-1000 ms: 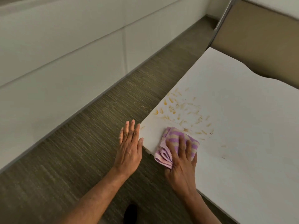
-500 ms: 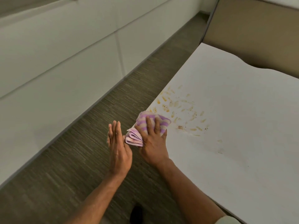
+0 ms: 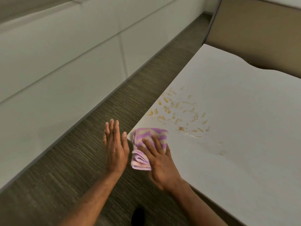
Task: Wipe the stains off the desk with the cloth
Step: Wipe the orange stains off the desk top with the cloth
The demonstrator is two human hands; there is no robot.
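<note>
The right hand lies flat on the folded cloth, fingers spread, pressing it onto the near left corner of the surface, with part overhanging the edge. The left hand, fingers straight and together, holds nothing just off that edge. The stains lie just beyond, so push forward through them with even pressure and overlapping strokes.

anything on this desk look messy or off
Yes: yellow-brown stains are smeared over the white desk near its corner, just past the cloth that the right hand presses down. The cloth partly overhangs the desk's edge.
</note>
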